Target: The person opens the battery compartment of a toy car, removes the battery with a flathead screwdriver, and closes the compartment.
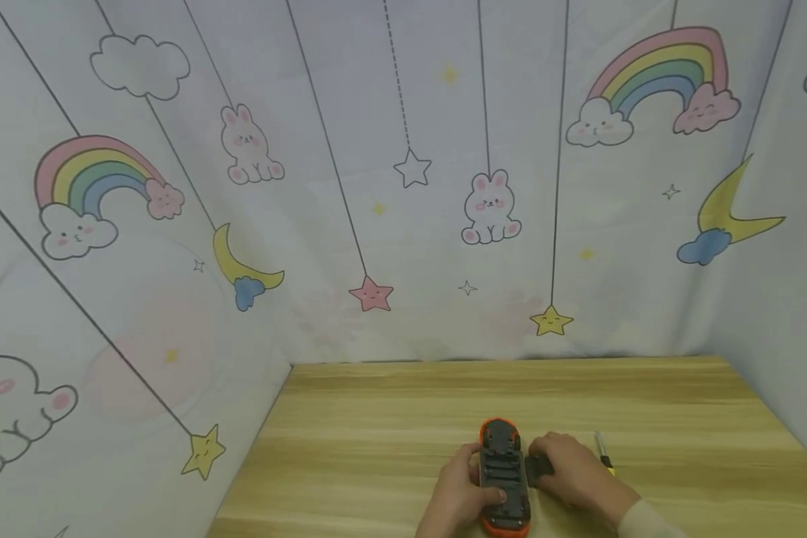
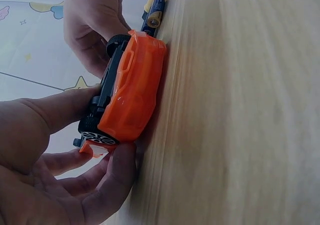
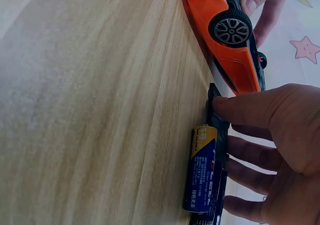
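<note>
An orange toy car [image 1: 504, 478] lies upside down on the table, its black underside facing up with a slotted battery compartment exposed. My left hand [image 1: 460, 482] grips it from the left, thumb on the underside; orange body [image 2: 135, 90] and a wheel show in the left wrist view. Just right of the car, my right hand [image 1: 571, 467] pinches a small black cover [image 1: 536, 471] between thumb and fingers. A blue and gold battery [image 3: 202, 170] lies beside that cover and the right fingers in the right wrist view; the head view hides it.
A screwdriver [image 1: 602, 448] with a metal shaft and yellow-black handle lies on the wooden table [image 1: 376, 433] beyond the right hand. White cloth walls [image 1: 430, 224] printed with rainbows, rabbits and stars border the table at the back and both sides.
</note>
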`<move>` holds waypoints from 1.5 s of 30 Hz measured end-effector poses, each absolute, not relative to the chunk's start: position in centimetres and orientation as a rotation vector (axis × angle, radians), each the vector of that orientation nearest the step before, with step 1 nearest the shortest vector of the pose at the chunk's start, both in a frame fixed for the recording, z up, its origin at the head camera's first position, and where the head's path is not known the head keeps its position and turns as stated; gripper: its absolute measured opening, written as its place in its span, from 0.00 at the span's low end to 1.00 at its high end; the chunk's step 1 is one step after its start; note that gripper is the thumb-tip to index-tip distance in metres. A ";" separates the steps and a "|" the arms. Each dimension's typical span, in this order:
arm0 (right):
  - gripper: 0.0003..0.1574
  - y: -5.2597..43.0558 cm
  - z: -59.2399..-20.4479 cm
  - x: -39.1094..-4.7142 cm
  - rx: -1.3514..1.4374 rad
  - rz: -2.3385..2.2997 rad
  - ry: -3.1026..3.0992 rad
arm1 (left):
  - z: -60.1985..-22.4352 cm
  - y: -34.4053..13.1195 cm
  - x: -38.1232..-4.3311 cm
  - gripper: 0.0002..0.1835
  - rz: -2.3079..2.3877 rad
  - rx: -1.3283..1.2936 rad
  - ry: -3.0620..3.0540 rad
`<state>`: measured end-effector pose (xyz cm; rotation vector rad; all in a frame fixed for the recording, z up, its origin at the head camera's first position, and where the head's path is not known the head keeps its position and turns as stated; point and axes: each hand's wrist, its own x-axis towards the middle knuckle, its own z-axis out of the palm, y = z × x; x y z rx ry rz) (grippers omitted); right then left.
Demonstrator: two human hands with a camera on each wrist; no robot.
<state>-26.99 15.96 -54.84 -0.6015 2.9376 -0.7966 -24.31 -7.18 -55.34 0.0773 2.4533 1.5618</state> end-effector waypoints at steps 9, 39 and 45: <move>0.26 15.6 -54.6 -27.5 -0.476 -0.814 2.986 | -55.0 -7.0 -24.5 0.42 1.535 0.060 2.454; 0.20 15.8 -51.2 -27.1 -0.470 -0.937 3.020 | -55.4 -7.2 -24.2 0.41 1.591 0.075 2.446; 0.20 15.4 -50.5 -26.9 -0.486 -0.990 3.013 | -55.4 -7.2 -24.1 0.42 1.605 0.085 2.448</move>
